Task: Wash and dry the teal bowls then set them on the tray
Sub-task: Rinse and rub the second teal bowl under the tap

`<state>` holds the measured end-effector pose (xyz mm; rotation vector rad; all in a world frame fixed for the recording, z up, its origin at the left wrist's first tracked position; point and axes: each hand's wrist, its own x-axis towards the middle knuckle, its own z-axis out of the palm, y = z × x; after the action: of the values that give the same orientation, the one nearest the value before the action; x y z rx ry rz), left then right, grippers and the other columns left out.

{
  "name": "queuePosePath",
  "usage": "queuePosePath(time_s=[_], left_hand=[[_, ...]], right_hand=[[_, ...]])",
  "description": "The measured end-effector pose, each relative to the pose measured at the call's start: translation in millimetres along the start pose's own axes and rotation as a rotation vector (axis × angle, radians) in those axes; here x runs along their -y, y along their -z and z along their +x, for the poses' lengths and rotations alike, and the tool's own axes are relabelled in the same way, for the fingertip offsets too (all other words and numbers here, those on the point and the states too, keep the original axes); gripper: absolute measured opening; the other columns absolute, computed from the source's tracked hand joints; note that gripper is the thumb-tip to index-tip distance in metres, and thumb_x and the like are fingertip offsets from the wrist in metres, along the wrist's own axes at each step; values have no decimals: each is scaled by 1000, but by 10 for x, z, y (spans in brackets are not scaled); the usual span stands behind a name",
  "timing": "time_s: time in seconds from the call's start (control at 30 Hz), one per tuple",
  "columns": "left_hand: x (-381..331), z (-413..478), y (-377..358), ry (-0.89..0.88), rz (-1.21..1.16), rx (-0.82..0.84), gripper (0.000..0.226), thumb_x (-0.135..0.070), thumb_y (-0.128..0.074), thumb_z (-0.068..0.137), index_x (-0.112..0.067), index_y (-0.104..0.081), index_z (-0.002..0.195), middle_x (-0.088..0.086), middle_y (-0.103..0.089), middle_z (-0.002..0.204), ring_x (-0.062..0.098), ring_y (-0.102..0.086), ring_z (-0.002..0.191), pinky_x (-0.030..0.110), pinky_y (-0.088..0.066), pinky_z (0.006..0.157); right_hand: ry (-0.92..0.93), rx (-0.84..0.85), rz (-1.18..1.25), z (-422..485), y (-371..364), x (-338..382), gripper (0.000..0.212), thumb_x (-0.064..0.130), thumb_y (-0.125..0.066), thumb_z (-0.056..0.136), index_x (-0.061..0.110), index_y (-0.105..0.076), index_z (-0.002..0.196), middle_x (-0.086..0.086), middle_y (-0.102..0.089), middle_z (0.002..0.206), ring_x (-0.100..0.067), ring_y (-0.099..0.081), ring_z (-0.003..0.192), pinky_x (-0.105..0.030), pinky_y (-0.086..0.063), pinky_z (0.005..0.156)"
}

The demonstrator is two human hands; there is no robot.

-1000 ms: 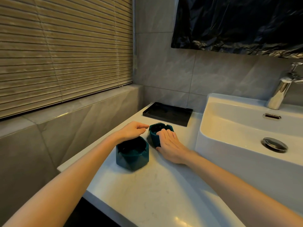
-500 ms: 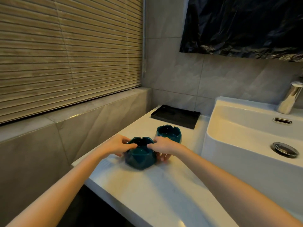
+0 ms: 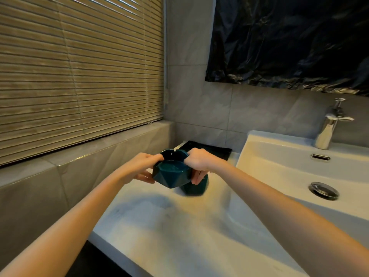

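Observation:
A faceted teal bowl [image 3: 171, 172] hangs above the white counter [image 3: 191, 232], held from both sides. My left hand [image 3: 140, 167] grips its left rim and wall, thumb over the top. My right hand [image 3: 199, 162] grips its right rim, fingers curled down the side. A second teal bowl [image 3: 196, 187] stands on the counter right behind and below it, mostly hidden by the raised bowl and my right hand. The black tray [image 3: 216, 150] lies flat at the back of the counter, partly hidden behind my hands.
A white basin [image 3: 279, 156] with a metal drain plug [image 3: 323, 190] sits to the right, with a chrome tap [image 3: 329, 124] at its back. A tiled ledge [image 3: 79, 154] and slatted blinds close off the left side. Black plastic sheeting hangs on the wall above.
Both hands took the near teal bowl by its sides and lifted it off the counter. One second ago my right hand rested on the far bowl; it has left it.

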<state>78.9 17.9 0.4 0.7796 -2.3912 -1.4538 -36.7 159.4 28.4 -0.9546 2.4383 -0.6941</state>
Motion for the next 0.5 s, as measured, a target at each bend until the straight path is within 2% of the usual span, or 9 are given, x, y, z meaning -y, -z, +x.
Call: queuePosePath(time_s=[0.1, 0.2, 0.33, 0.5], left_hand=[[-418, 67, -141, 39, -163, 10, 22, -42, -57, 89, -20, -61, 91, 7, -67, 91, 23, -72, 72, 33, -60, 65], [-851, 140, -367, 17, -272, 78, 29, -39, -62, 87, -15, -57, 102, 13, -63, 105, 27, -69, 81, 30, -59, 56], [-1329, 214, -769, -66, -326, 260, 38, -39, -64, 86, -14, -56, 114, 16, -62, 110, 29, -68, 92, 35, -60, 71], [-1813, 270, -1525, -153, -260, 380, 40, -40, -61, 87, -14, -56, 117, 13, -62, 111, 28, -68, 92, 37, -59, 76]], right_hand=[[22, -97, -7, -126, 435, -61, 32, 12, -30, 95, -6, -50, 113, -26, -71, 79, -33, -72, 68, -34, -61, 60], [25, -188, 27, -317, 848, -229, 30, 9, -33, 93, -9, -50, 110, -27, -68, 72, -35, -70, 62, -34, -59, 52], [-12, -318, 77, -608, 1299, -623, 30, 8, -36, 91, -10, -50, 110, -30, -68, 77, -35, -68, 59, -39, -60, 55], [-126, -413, 78, -958, 1684, -1293, 28, 11, -35, 97, -5, -51, 114, -24, -69, 81, -30, -68, 62, -34, -60, 57]])
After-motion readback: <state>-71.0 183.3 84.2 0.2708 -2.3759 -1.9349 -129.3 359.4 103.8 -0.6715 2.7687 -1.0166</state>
